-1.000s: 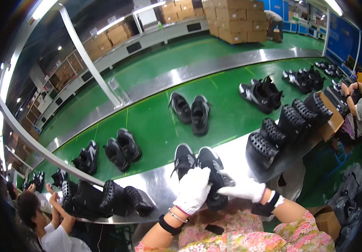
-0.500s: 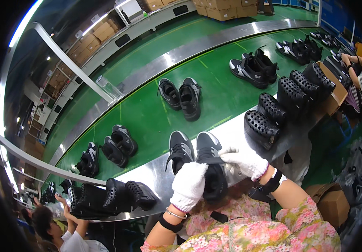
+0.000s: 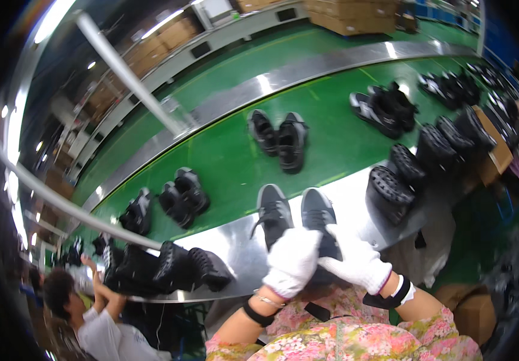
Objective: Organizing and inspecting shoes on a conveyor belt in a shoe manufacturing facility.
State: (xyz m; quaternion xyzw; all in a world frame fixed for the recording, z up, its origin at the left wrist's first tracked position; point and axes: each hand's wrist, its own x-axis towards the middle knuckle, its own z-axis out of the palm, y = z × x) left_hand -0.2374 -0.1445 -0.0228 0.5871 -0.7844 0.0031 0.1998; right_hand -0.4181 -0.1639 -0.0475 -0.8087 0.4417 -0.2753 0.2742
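A pair of black and grey sneakers stands before me on the metal ledge, toes pointing away: a left sneaker point(image 3: 274, 209) and a right sneaker point(image 3: 318, 207). My left hand point(image 3: 293, 260), in a white knit glove, is curled over the inner side of the right sneaker near its opening, fingertips hidden. On that sneaker's outer side is my right hand point(image 3: 357, 263), also white-gloved. Its thumb points up along the laces, spread from the fingers, which lie at the collar. Both hands are slightly blurred, and they cover the sneaker's rear part.
Beyond the metal ledge point(image 3: 244, 240) lies a green conveyor belt point(image 3: 229, 186) with several pairs of sneakers point(image 3: 278, 139). Black perforated shoe forms stand on the ledge at right point(image 3: 390, 191) and left point(image 3: 175, 266). A co-worker point(image 3: 91, 310) sits at left, another at far right. A cardboard box point(image 3: 470, 310) is at lower right.
My right hand has moved in from the dark strap it was pinching out to the side, and now lies against the right sneaker with the thumb raised. The whole view has shifted slightly.
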